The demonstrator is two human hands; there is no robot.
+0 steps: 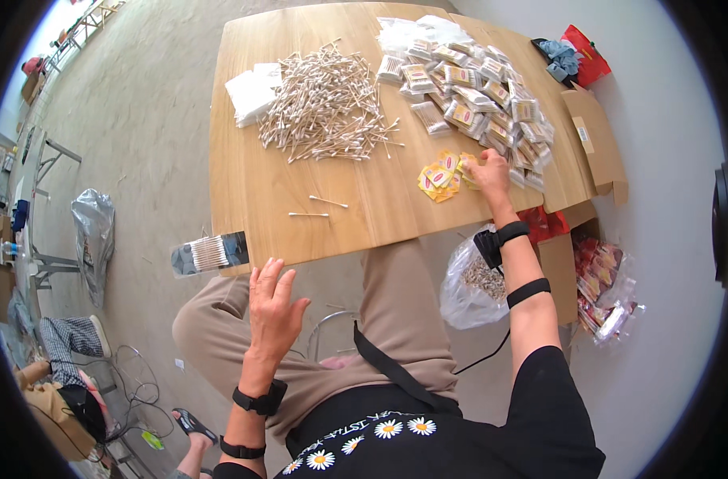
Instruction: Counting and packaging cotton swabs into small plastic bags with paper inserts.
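My right hand point(488, 171) reaches over the table to a small pile of yellow label cards point(440, 177). Its thumb and fingers are pinched on a card at the pile's right side. Near the table's front edge my left hand point(276, 307) hovers above my lap, empty, with its fingers stretched out. A clear bag of cotton swabs point(210, 254) lies at the front left corner, jutting past the edge. Two loose cotton swabs point(329, 202) lie on the bare wood. Behind them spreads a big heap of cotton swabs point(324, 104).
Filled swab packets point(484, 96) are heaped at the right of the table point(260, 207). White empty bags point(252, 92) lie by the swab heap. Below the right edge are a plastic sack of swabs point(480, 279) and cardboard boxes point(591, 144). Another person's sandalled foot point(194, 427) shows lower left.
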